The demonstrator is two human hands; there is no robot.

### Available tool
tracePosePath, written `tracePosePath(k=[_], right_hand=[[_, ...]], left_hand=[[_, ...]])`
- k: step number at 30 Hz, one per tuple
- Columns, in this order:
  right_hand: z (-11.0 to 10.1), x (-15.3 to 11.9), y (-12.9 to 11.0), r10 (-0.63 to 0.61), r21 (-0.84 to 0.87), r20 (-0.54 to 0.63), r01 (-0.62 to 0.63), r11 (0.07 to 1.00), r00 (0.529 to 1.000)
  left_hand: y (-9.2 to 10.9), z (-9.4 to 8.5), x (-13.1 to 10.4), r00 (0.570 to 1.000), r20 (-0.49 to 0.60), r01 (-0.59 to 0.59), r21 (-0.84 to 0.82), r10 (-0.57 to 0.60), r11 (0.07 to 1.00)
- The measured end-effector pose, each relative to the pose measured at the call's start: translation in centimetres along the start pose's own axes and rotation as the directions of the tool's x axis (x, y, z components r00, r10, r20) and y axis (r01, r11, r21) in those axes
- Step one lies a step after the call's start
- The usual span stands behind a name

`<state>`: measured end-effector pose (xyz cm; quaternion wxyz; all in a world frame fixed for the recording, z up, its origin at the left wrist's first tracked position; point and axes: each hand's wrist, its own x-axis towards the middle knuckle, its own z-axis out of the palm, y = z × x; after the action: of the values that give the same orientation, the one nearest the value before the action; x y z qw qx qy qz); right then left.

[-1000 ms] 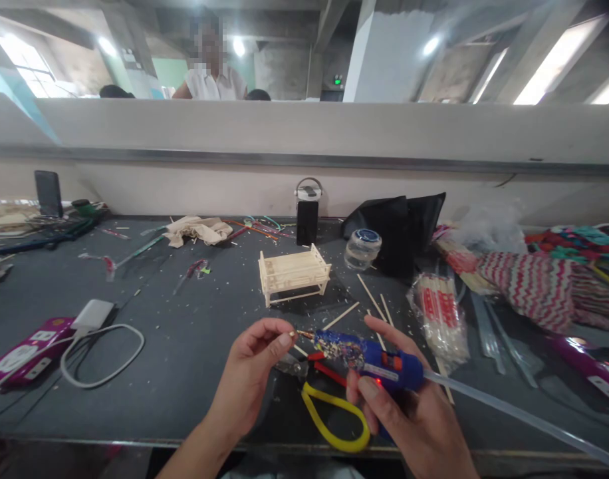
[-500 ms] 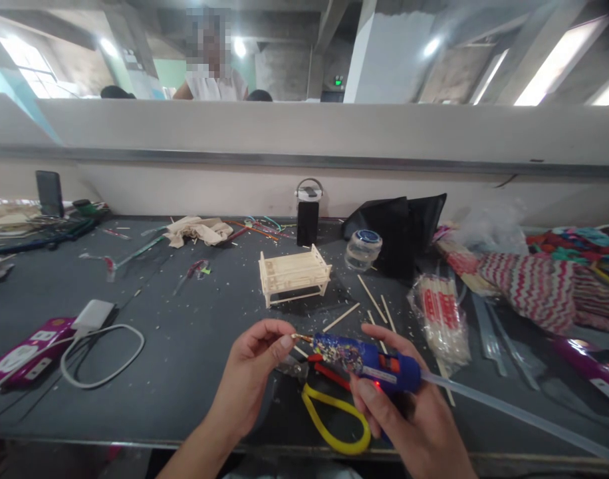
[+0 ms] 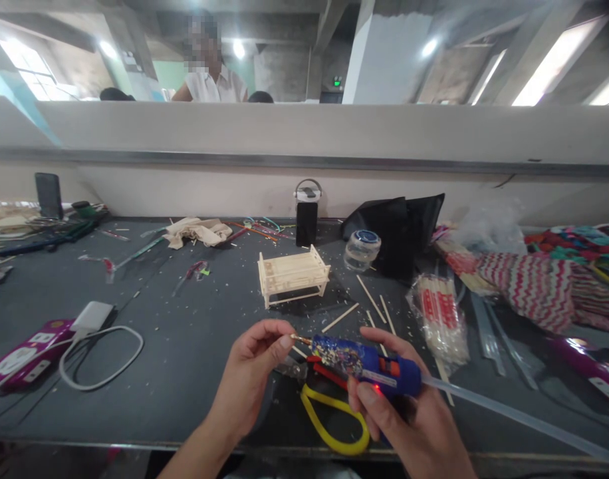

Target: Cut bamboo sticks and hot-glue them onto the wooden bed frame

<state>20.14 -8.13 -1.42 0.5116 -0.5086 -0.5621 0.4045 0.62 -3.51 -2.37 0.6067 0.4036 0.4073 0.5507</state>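
Currently, a blue glue gun is gripped by the fingers of the right hand, and a clear glue stick is seen jutting from its back end. By the nozzle, the left hand's thumb and forefinger are pinched together; what is held between them, if anything, is too small to be made out. Beyond both hands, a little wooden bed is stood upright on the desk. Beneath the gun, a yellow handle is partly covered.

Gap between left fingers and frame
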Motion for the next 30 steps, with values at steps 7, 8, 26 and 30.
tracePosePath(k=[7,8,26,30], right_hand=[[-0.1,0.0,-1.1,0.018,0.087,-0.028,-0.015,0.996,0.999],[-0.2,0.0,-1.2,-0.012,0.077,-0.061,0.017,0.997,0.998],[-7.3,5.3,7.4,-0.264,-0.866,0.408,0.462,0.19,0.874],[-7.2,5.6,8.2,-0.229,-0.84,0.423,0.474,0.264,0.877]], left_hand=[[0.1,0.3,0.1,1.0,0.012,-0.028,-0.03,0.028,0.999],[0.1,0.3,0.2,1.0,0.018,-0.011,-0.048,0.011,0.999],[0.5,-1.6,1.4,0.985,0.003,0.146,-0.545,-0.172,0.826],[0.5,-1.4,1.5,0.99,-0.011,0.118,-0.503,-0.143,0.856]])
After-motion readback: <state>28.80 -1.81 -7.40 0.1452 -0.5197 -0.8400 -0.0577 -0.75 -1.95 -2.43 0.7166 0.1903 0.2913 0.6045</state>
